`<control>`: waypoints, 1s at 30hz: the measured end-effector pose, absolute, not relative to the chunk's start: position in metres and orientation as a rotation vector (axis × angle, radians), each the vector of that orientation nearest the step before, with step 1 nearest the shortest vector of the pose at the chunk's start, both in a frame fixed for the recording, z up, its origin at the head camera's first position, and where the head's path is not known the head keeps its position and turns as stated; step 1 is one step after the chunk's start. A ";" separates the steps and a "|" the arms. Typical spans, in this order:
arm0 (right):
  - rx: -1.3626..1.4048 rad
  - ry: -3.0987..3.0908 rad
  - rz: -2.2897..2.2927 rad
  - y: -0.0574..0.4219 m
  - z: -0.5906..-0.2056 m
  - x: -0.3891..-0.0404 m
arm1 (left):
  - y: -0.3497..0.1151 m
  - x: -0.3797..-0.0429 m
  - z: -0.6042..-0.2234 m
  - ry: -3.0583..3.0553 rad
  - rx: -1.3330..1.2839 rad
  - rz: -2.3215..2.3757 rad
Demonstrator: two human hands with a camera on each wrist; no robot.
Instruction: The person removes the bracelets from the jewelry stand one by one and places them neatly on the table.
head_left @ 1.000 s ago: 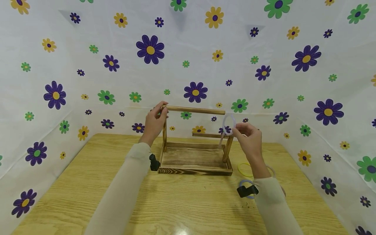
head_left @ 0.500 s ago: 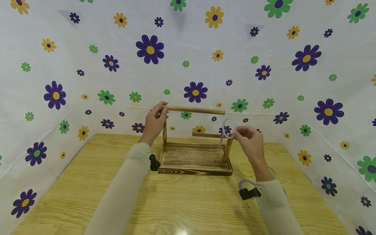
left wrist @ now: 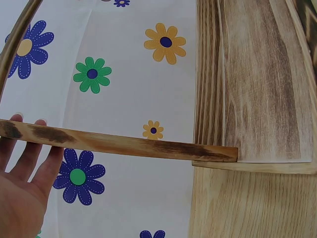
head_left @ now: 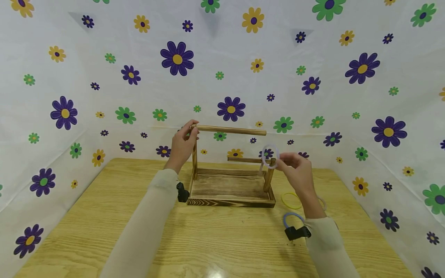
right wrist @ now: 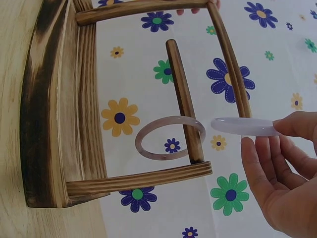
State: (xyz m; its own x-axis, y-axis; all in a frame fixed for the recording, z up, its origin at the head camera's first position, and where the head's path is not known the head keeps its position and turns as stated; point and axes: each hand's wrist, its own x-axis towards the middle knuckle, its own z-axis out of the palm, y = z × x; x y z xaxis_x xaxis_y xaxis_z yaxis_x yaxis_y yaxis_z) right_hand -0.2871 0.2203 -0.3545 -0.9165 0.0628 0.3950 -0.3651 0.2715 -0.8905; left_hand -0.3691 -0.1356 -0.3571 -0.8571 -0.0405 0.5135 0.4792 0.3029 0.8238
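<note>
A brown wooden bangle stand (head_left: 229, 202) has a tray base, two posts and two horizontal rods. My left hand (head_left: 184, 144) grips the top of its left post (left wrist: 124, 144), by the end of the upper rod (head_left: 231, 130). Between thumb and fingertips, my right hand (head_left: 299, 170) pinches a pale lavender bangle (right wrist: 245, 126). That bangle is upright in the head view, in front of the right post's top and around neither rod. A second, greyish-mauve bangle (right wrist: 140, 141) hangs around the lower rod (right wrist: 181, 89), close to the right post.
On the table (head_left: 215, 239), right of the stand, lie a yellow bangle (head_left: 282, 200), a blue bangle (head_left: 285, 220) partly behind the right wrist camera (head_left: 297, 233), and a greyish bangle (head_left: 325, 202) partly hidden by my right arm. A flowered sheet (head_left: 222, 46) surrounds the table.
My right hand has lowered with the lavender bangle, from near the upper rod's free end to the height of the lower rod. The left hand stays on the post.
</note>
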 end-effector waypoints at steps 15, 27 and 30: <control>0.321 -2.308 1.595 0.224 -0.358 -0.282 | -0.137 -0.370 -0.359 -2.140 -0.393 -1.571; 0.347 -2.409 1.547 0.227 -0.361 -0.278 | -0.131 -0.350 -0.341 -2.163 -0.378 -1.580; 0.356 -2.429 1.554 0.227 -0.361 -0.276 | -0.133 -0.357 -0.347 -2.156 -0.375 -1.575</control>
State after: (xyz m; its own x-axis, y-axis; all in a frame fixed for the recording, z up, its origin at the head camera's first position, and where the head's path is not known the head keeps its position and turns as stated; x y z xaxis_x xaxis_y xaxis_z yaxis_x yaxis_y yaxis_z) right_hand -0.2762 0.2272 -0.3609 -0.9427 -0.0773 0.3245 -0.3270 0.4062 -0.8533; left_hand -0.3575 -0.1326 -0.3469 -0.8656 -0.0404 0.4991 0.4632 0.3140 0.8288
